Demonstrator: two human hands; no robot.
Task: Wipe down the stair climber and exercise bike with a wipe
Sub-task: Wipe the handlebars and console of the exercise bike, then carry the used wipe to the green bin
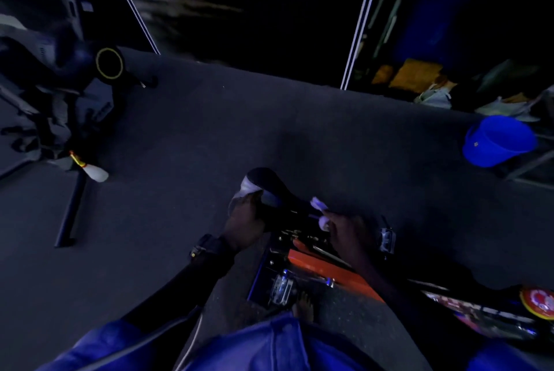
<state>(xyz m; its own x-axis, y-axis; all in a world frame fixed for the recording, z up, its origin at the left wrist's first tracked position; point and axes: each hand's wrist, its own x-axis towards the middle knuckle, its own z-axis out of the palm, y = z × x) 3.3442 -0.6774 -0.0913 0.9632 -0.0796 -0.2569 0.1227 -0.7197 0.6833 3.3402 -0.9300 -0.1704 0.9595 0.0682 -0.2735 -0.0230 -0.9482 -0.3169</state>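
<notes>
You stand over the bike (314,250), looking down in dim blue light. Your left hand (244,217) presses a wipe (247,186) against the left side of the saddle (266,187), fingers curled round the edge. Your right hand (344,231) pinches a second pale wipe (320,211) just beside the saddle's rear. An orange frame bar (329,271) runs below, pedals (281,285) either side. The climber (60,77) sits well apart, far left on the floor (209,130). A blue bucket (497,141) stands far right.
</notes>
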